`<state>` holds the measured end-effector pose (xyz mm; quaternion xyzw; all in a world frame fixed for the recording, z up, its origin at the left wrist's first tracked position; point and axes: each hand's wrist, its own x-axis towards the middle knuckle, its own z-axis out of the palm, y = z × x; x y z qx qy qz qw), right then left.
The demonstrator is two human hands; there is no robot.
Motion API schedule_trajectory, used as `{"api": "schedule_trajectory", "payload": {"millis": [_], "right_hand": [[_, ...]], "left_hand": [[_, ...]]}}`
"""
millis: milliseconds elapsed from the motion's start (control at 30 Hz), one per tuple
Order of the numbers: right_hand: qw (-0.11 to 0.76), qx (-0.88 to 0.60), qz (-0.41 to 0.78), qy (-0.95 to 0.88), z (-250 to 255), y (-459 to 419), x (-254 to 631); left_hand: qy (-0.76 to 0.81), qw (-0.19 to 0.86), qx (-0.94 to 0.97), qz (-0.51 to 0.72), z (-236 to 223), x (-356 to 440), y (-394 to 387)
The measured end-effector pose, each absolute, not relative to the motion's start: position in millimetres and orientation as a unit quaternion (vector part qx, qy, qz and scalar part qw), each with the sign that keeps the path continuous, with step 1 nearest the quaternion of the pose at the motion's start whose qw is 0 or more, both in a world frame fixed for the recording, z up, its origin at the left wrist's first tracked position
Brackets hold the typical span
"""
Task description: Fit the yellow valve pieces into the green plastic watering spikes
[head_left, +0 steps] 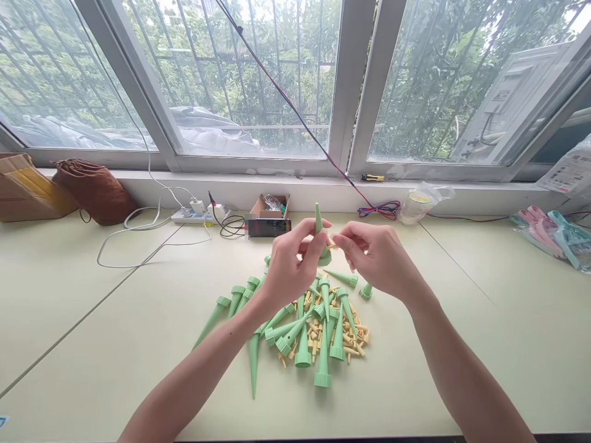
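Operating remotely, I log barred windows (253, 74) behind the worktop (115, 344); daylight reaches its pale, seamed surface. Green spikes (302, 357) and small yellow pegs (364, 335) lie heaped together between far and near edges, presumably within reach of both arms. The left hand (298, 249) pinches one green spike (318, 218) above the worktop, tip up, likely to steady it with its side accessible. The right hand (376, 246) grips a yellow peg (333, 247) at that side; I cannot tell whether they are joined.
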<state>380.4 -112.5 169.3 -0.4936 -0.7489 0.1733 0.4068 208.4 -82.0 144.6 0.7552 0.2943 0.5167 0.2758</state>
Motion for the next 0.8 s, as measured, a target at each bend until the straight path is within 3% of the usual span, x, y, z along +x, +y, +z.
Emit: {"api": "schedule_trajectory", "payload": {"millis": [233,800], "right_hand": [[0.406,-0.485,0.195,-0.749,171,-112,386],[0.413,-0.507,0.177,-0.736,170,-109,382]], "left_hand": [[0.305,0.168,0.794,0.499,141,209,-82],[0.24,0.053,0.842,0.48,132,210,-80]]}}
